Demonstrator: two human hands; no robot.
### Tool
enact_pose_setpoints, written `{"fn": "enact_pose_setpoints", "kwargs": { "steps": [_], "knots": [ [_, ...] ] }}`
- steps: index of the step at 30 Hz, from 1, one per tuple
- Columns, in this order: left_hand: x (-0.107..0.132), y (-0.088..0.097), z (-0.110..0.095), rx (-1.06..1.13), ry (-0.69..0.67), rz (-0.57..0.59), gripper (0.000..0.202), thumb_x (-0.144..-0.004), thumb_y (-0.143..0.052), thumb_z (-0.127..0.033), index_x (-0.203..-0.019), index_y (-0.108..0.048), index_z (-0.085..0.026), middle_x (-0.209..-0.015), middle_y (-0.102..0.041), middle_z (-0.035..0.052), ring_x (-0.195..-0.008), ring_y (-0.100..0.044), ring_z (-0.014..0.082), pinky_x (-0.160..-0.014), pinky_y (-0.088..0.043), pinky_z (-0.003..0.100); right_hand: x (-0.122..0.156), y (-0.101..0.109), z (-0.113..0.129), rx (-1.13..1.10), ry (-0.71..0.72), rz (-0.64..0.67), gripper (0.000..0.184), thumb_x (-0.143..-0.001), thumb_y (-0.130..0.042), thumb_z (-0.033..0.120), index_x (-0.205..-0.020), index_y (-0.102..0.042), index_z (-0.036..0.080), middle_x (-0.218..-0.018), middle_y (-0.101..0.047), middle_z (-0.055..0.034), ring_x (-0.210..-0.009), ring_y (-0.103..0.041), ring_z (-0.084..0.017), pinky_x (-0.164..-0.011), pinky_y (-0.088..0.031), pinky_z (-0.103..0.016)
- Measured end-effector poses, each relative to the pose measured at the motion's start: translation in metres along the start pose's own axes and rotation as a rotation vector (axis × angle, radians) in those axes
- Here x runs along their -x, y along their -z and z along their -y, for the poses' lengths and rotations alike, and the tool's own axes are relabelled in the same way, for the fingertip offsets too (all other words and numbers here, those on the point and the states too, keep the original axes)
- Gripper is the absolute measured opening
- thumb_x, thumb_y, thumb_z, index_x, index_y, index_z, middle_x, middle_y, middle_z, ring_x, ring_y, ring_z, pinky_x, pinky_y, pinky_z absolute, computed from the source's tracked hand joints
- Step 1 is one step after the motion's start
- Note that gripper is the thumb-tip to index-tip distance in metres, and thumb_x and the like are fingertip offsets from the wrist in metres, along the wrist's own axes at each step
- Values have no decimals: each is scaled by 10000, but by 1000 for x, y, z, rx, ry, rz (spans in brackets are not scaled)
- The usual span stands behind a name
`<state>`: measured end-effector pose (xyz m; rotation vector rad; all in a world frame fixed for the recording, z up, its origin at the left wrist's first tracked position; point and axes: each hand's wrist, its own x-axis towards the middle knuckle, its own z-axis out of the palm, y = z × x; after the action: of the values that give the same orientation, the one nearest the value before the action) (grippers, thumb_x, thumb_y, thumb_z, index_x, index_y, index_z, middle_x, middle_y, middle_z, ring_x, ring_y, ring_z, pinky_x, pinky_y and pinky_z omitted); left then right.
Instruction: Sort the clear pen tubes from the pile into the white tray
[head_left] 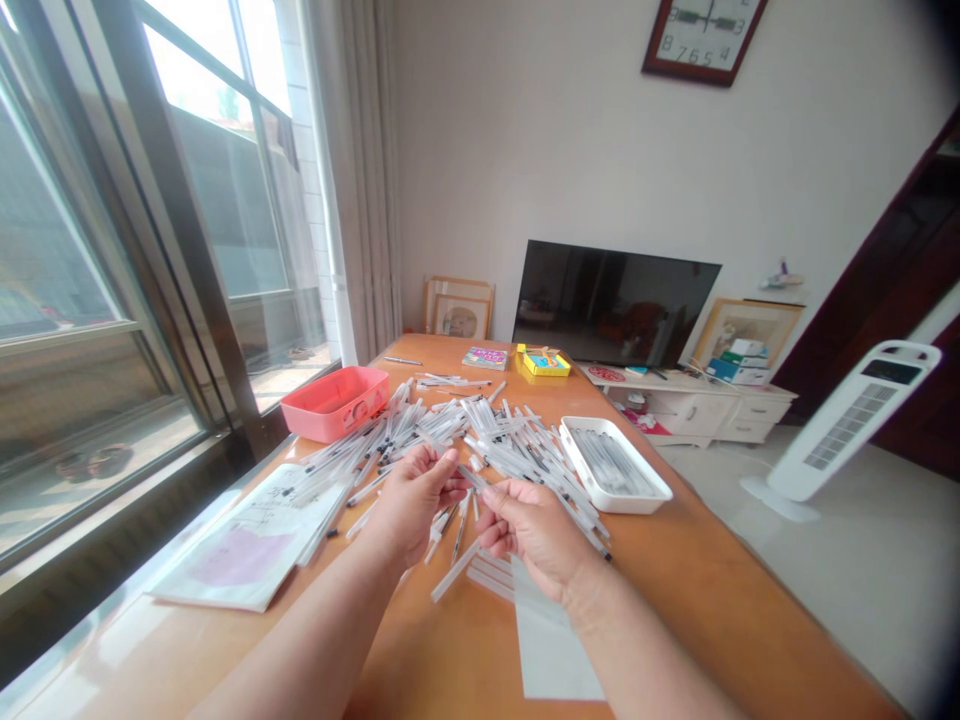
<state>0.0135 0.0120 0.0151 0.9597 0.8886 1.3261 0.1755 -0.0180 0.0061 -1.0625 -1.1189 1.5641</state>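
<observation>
Checking the left hand and right hand first: what does each hold?

Both hands are closed, with the fingers curled. Together they pinch one slim clear plastic tube, the left at one end and the right at the other, above the orange tabletop.

Locating the other tubes: where do they lie?

A pile of similar tubes, many with dark tips, lies directly ahead of the hands, crossed in all directions. Several stray tubes lie below the hands, between the wrists.

Identifying adjacent items: what stands beside the pile?

On the right, just beside the pile, sits a white plastic tray holding tubes laid parallel. Beyond the pile on the left sits a coral-pink plastic bin; its contents are hidden from this view. Printed papers lie left of the left hand, along the window. A white sheet lies under the right forearm.

Reading the far end: what else is in view?

A small book and a yellow box lie on the tabletop. Behind them stand a black television and a white cabinet. A white tower fan stands on the floor at right.
</observation>
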Motion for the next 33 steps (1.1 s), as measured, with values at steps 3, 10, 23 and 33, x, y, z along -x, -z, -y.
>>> {"fn": "enact_pose_setpoints", "kwargs": {
  "steps": [3, 10, 23, 33],
  "knots": [
    [1, -2, -2, -16, -17, 9, 307, -802, -736, -368, -794, -493, -180, -698, -626, -2, -635, -631, 126, -668, -505, 262, 2, 0, 2, 25, 26, 5, 330, -840, -672, 452, -801, -616, 129, -672, -659, -43, -528, -590, -105, -469, -427, -194],
    [5, -8, -6, -19, -44, 49, 298, -802, -739, -342, -781, -488, -184, -687, -610, -14, -613, -621, 121, -662, -508, 262, 4, 2, 5, 46, 42, 0, 320, -827, -675, 449, -790, -603, 140, -672, -652, -34, -509, -570, -101, -446, -408, -194],
    [8, -13, -7, 50, -21, 62, 276, -780, -761, -324, -818, -530, -178, -730, -645, -3, -617, -610, 108, -663, -508, 250, 4, 3, 7, 51, 80, -5, 312, -837, -658, 447, -815, -604, 141, -675, -649, -31, -515, -565, -103, -465, -421, -209],
    [8, -10, -3, 45, 4, 57, 274, -756, -779, -343, -814, -574, -171, -775, -660, 16, -696, -630, 125, -730, -511, 275, 2, 12, 11, 261, 92, -39, 408, -859, -599, 545, -863, -646, 140, -756, -688, -60, -585, -631, -136, -537, -482, -250]
  ]
}}
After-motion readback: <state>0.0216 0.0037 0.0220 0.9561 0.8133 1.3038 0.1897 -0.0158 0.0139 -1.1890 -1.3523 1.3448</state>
